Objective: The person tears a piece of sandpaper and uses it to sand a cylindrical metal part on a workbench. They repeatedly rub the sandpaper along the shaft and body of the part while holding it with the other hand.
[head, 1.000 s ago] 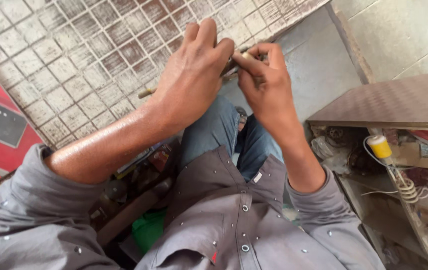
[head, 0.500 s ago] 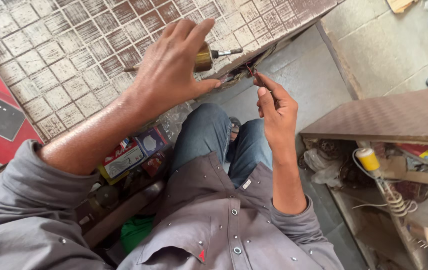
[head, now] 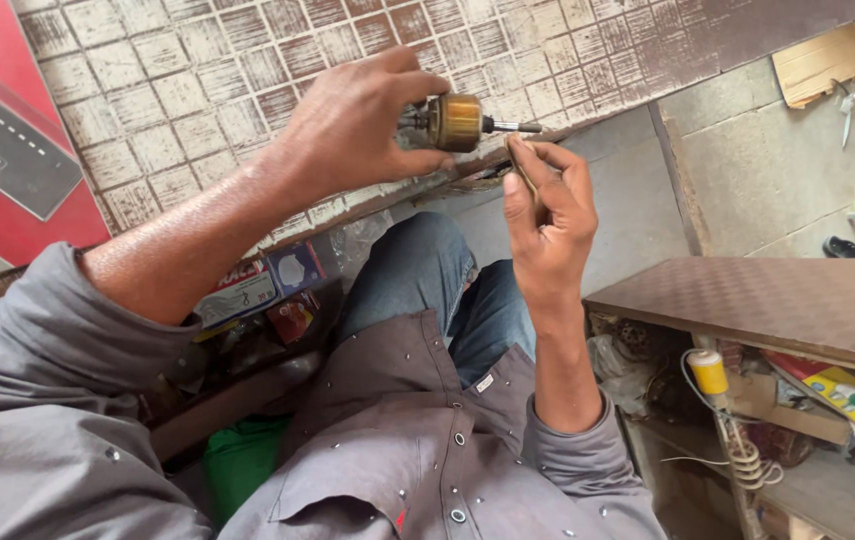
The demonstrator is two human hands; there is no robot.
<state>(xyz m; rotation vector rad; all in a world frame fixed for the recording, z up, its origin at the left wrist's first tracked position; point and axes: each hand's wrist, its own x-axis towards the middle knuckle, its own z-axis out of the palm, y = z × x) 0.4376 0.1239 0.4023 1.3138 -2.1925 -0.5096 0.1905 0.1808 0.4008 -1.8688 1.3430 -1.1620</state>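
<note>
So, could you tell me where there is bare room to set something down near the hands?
The tiled surface left of the left hand is bare, bordered by the red box. The brown shelf top right of the right hand is also bare. Under that shelf and around the packets below the left forearm it is crowded.

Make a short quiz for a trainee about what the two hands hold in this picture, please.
1. True or false: the left hand grips a brass-coloured motor part with a thin shaft.
2. What does the right hand pinch? A) a thin stick-like tool B) a hammer C) a cup
3. Which way does the shaft point: toward the right hand or away from it?

Key: 1 true; 2 A; 3 toward the right hand.
</note>
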